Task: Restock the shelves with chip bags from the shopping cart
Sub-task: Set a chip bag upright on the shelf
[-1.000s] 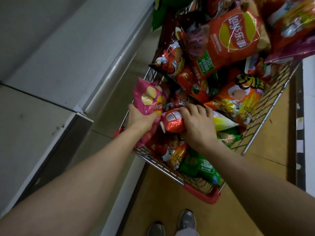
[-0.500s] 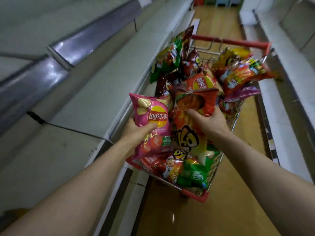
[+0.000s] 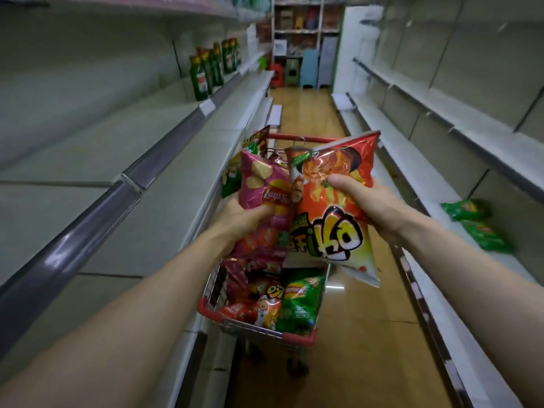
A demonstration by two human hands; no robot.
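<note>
Left hand (image 3: 244,213) grips a pink bag (image 3: 263,189), right hand (image 3: 374,201) grips an orange bag (image 3: 332,219), both above the cart (image 3: 253,325). Two green bags (image 3: 474,222) lie on the right shelf (image 3: 441,207). Cart is approx. full, so most restocking is left, I think.

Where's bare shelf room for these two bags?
Left shelf, bare from its near end up to the green bottles. Right shelf, bare beyond the green bags. Crowded: the cart, heaped with bags. Left hand grips the pink bag, right hand the red bag.
</note>
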